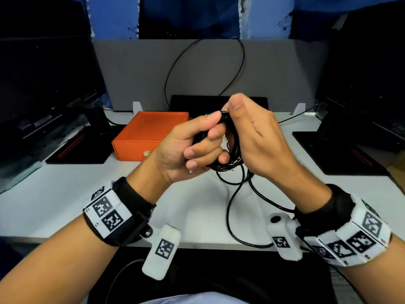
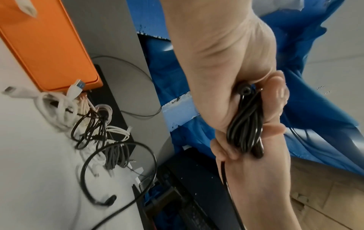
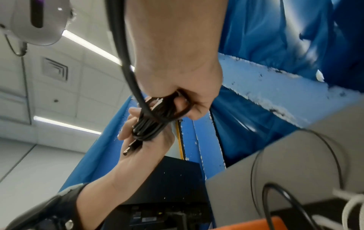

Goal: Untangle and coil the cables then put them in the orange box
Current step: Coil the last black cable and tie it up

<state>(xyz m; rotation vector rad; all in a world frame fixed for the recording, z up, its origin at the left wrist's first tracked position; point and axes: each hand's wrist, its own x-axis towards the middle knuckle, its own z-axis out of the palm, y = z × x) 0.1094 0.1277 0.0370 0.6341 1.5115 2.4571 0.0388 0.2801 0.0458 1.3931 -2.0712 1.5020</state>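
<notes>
Head view: our white desk (image 1: 65, 189) fronts a grey partition (image 1: 274, 69) and blue sheeting; no legible writing. Both hands, left (image 1: 188, 148) and right (image 1: 258, 137), grip the coiled black cable (image 1: 234, 156) above it, beside the closed orange plastic box (image 1: 149, 134).

Your work surface is a white desk (image 1: 54, 194). On it sits the closed orange box (image 1: 151, 134), left of centre toward the back — with a tangle of white, grey and black cables (image 2: 98, 129) heaped just beside it. A loose black cable (image 1: 235, 207) trails across the front — past two black monitor bases (image 1: 79, 148) at the sides.
</notes>
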